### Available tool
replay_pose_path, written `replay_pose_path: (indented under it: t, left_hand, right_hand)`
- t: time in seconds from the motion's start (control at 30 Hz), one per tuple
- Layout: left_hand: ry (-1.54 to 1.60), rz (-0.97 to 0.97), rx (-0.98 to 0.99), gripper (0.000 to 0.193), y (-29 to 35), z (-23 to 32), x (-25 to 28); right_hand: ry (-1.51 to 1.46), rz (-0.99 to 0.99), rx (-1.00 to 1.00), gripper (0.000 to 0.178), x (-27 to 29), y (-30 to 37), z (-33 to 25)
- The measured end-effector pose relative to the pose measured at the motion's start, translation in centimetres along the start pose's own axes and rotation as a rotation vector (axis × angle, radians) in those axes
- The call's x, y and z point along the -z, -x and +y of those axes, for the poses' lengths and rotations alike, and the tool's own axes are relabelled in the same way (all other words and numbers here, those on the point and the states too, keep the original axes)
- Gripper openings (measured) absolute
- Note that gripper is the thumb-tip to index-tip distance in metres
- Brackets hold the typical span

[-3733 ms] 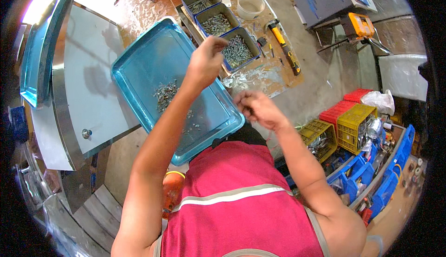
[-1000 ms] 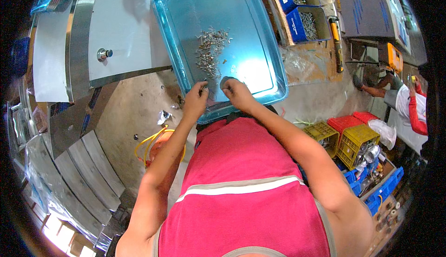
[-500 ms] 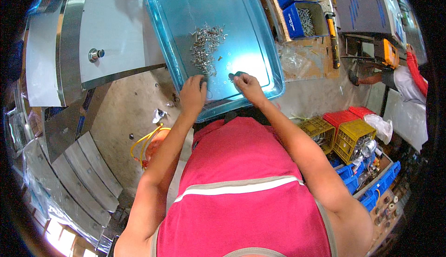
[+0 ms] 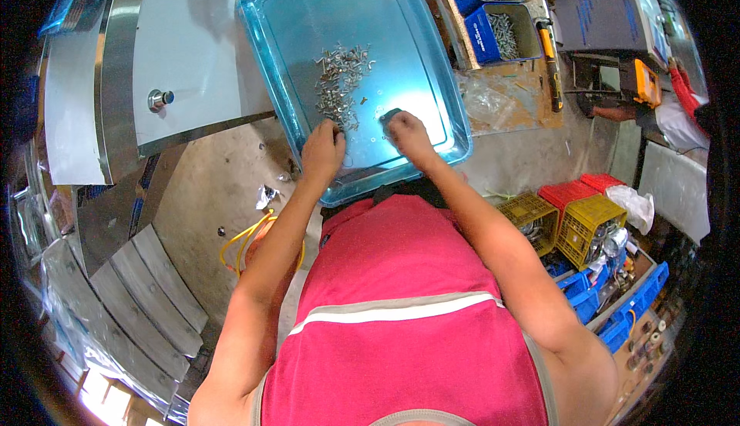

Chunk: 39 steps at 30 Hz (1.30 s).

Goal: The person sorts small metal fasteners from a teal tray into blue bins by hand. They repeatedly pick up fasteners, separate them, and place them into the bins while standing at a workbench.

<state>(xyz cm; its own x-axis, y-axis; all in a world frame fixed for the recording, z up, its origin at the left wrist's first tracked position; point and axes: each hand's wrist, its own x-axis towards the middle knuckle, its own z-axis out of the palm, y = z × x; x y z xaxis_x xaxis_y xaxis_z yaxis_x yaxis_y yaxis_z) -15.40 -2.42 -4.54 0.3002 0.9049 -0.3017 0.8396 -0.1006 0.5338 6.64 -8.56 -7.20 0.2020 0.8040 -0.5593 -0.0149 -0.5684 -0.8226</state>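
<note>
- both hands have come over the near end of the tray since the earliest frame, where my left hand (image 4: pixel 324 151) was up by the bins and my right hand (image 4: pixel 411 137) beside the tray.
- they are apart from each other, fingers curled; whether either pinches anything i cannot tell.
- my left fingertips are just beside the lower end of a loose heap of small metal fasteners (image 4: pixel 338 79), which lies left of centre in the blue tray (image 4: pixel 362 10), upper middle of the frame.
- my right hand is over the tray's lower right part, near a bright glare.
- two blue bins (image 4: pixel 479 38) with more metal pieces stand at the upper right, near a yellow-and-black handle (image 4: pixel 550 64) and clear plastic (image 4: pixel 489 106).
- yellow crates (image 4: pixel 587 229) sit at the right, a yellow hose (image 4: pixel 245 243) at the lower left.
- another person (image 4: pixel 678 122) shows at the right edge.
</note>
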Motion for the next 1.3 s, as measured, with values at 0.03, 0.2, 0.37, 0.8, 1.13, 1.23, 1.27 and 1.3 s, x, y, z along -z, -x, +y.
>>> replay_pose_path:
  t: [0.03, 0.2, 0.37, 0.8, 1.13, 1.23, 1.27, 1.3]
  left_hand:
    - [0.064, -0.052, -0.018, 0.017, 0.3, 0.4, -0.1]
    - [0.24, -0.143, -0.218, 0.016, 1.9, 2.8, -1.7]
    - [0.066, -0.062, -0.309, 0.016, 1.5, 4.2, -4.3]
    - [0.08, -0.091, -0.387, 0.023, 1.9, 9.0, -2.9]
    - [0.063, 0.058, -0.05, 0.028, -1.7, 6.1, -1.7]
    - [-0.134, -0.031, -0.132, 0.026, -3.2, 5.8, -3.5]
    - [-0.174, -0.087, -0.134, 0.025, -3.4, 5.8, -3.8]
    - [-0.213, -0.082, -0.159, 0.023, -3.6, 5.9, -4.1]
  right_hand:
    - [-0.303, -0.037, -0.099, 0.014, 1.3, -0.1, 0.1]
    - [-0.348, -0.026, -0.194, 0.019, 5.0, 0.0, 0.6]
    - [0.083, -0.002, 0.095, 0.016, 5.1, 0.5, 1.3]
    - [-0.528, -0.218, -0.537, 0.031, 4.1, 1.5, 0.7]
    - [-0.268, -0.331, -0.363, 0.026, 11.6, 3.0, -10.3]
    - [-0.363, -0.393, -0.207, 0.021, 16.0, 3.3, -16.6]
    - [-0.287, -0.362, -0.155, 0.022, 17.7, 3.1, -18.7]
    - [-0.219, -0.355, -0.086, 0.023, 19.4, 2.2, -21.0]
